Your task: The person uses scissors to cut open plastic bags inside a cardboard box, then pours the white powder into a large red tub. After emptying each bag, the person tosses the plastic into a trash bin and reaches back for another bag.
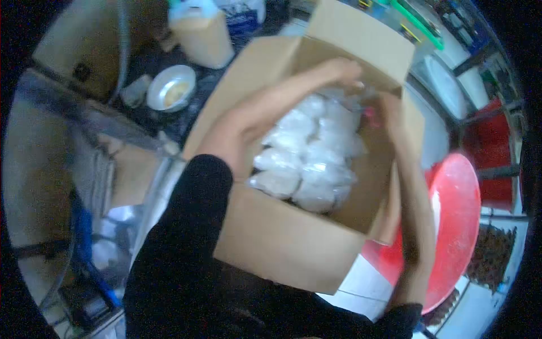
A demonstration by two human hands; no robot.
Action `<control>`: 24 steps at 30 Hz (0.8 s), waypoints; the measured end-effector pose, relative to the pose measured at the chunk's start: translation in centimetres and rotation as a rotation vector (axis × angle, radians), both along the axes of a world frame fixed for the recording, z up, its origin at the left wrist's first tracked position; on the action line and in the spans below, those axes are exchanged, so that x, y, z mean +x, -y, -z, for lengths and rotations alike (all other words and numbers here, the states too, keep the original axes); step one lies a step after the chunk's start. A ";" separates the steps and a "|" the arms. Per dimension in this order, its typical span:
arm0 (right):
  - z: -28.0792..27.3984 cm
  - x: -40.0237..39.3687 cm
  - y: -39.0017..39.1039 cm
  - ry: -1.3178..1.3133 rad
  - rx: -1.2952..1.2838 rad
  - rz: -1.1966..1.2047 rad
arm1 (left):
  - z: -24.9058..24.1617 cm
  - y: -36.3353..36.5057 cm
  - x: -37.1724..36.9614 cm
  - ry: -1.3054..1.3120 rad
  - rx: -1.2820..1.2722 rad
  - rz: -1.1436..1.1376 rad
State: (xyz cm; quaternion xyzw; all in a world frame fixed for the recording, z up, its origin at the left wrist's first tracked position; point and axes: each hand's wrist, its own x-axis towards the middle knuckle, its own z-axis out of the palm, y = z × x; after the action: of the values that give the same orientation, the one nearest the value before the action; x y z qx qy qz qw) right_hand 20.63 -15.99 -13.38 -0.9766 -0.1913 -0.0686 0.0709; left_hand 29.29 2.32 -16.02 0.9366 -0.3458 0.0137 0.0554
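Note:
An open cardboard box (282, 243) stands before me with its flaps folded out. Several clear plastic bags of white contents (316, 164) lie packed in rows inside it. My left hand (345, 72) reaches across to the far end of the box, its fingers curled at the clear plastic of a bag there. Close by, my right hand (388, 107) is inside the far right corner, beside a small pink thing (370, 114) that I cannot make out. Blur and the angle hide the right fingers.
To the right is a large red basin (460, 226). A metal bowl (171, 88) with some pale contents and a plastic jug (204, 39) stand at the back left. A white oval basin (443, 85) and a green-edged tray (418, 24) are at the back right.

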 end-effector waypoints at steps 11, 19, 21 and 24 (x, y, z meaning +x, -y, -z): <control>-11.6 -8.6 -2.6 -0.032 0.765 -0.238 | -8.3 -5.1 -11.5 -0.502 -1.321 0.105; -12.5 -16.7 -17.6 -0.186 0.941 -0.696 | -12.5 -14.6 -28.4 -0.499 -1.284 -0.260; -11.6 -17.2 -19.8 -0.179 1.053 -0.982 | -13.5 -17.1 -32.1 -0.262 -1.097 -0.477; -10.8 -16.7 -19.6 -0.107 0.706 -1.100 | -13.1 -20.4 -36.3 0.001 -0.837 -0.800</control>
State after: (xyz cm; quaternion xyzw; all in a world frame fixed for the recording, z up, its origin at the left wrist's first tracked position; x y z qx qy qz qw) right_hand 3.90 3.61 -2.62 -0.6565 -0.6249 -0.0324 0.4213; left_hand -6.97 22.75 -2.88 0.8928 0.0697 0.1697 0.4114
